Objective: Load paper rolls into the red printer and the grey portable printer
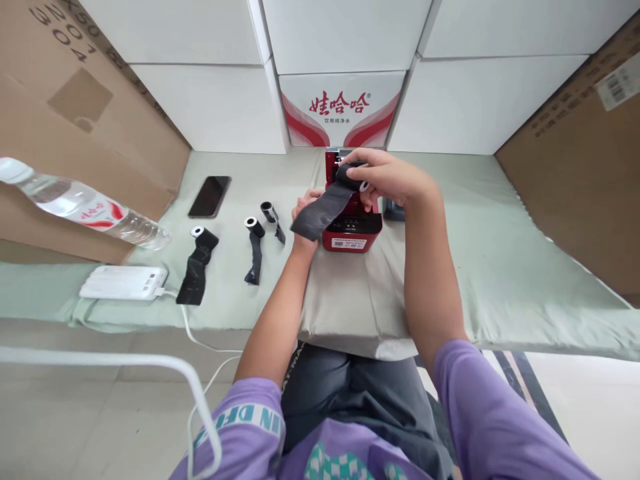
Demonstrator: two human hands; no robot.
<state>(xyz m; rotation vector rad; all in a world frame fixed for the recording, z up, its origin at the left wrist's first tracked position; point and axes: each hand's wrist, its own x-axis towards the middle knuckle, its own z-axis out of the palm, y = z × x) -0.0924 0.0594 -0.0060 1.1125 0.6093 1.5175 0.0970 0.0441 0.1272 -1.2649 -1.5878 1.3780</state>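
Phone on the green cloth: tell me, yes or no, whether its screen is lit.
No. The phone lies flat on the green cloth with a dark, blank screen, left of the red machine.

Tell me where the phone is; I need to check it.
In the head view the phone lies face up on the green cloth, left of the red machine, near the cardboard box.

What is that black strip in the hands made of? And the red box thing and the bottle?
The black strip looks like thin, matte film or ribbon: it hangs limp off a small roll held by the right hand, with the left hand under it. The red box seems hard, glossy plastic. The bottle looks like clear plastic; you see through it.
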